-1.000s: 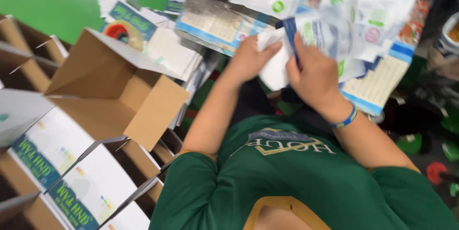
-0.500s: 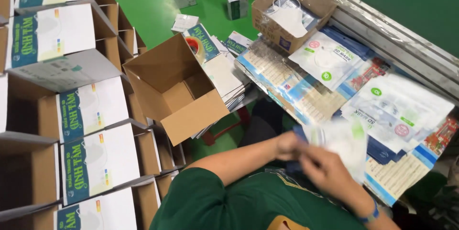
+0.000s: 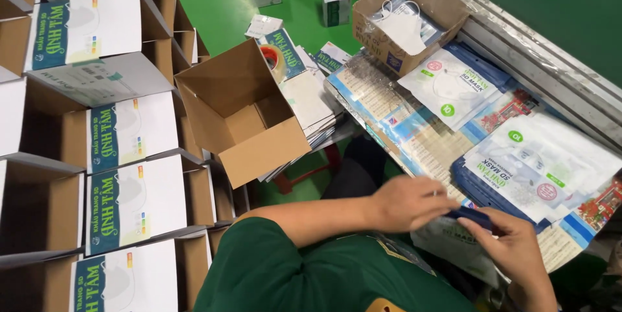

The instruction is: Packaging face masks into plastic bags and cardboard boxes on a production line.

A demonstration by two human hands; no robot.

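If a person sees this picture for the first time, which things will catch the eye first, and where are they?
At the bottom right, the left hand and the right hand meet on a clear mask packet. In the centre stands an open, empty cardboard box, flaps up. Along the left edge runs a stack of white and teal printed cartons, and on the right lies a pile of mask packets.

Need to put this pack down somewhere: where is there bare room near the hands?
Free: inside the open brown box, and the green floor beyond it, beside the small cartons. Crowded: the table is covered with mask packs and flat sheets; printed boxes line the far side. Both hands, left and right, hold a pack.
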